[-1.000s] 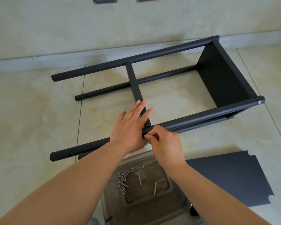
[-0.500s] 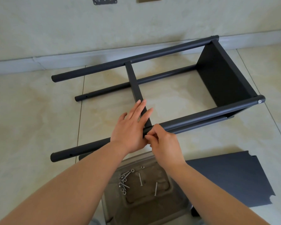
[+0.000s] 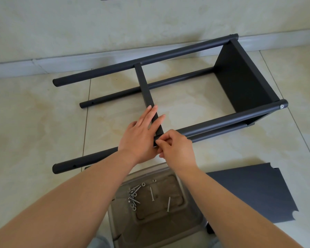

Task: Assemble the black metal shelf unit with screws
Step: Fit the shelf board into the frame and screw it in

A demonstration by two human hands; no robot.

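Now your left hand [image 3: 141, 135] lies flat, fingers straight, pressing on the middle shelf [image 3: 147, 93] where it meets the near post [image 3: 222, 120] of the black metal shelf unit [image 3: 243, 81], which lies on its side on the floor tiles [image 3: 34, 122]. Your right hand [image 3: 175, 149] has its fingers curled at that joint, pinching something too small to make out, probably a screw. Keep the flat hand bearing down so the holes stay lined up, and turn the fastener gently with the fingertips first; forcing it could cross the thread. Spare screws [image 3: 151, 193] wait in the clear tray [image 3: 193, 208] below your wrists, beside the loose shelf panel [image 3: 254, 192].
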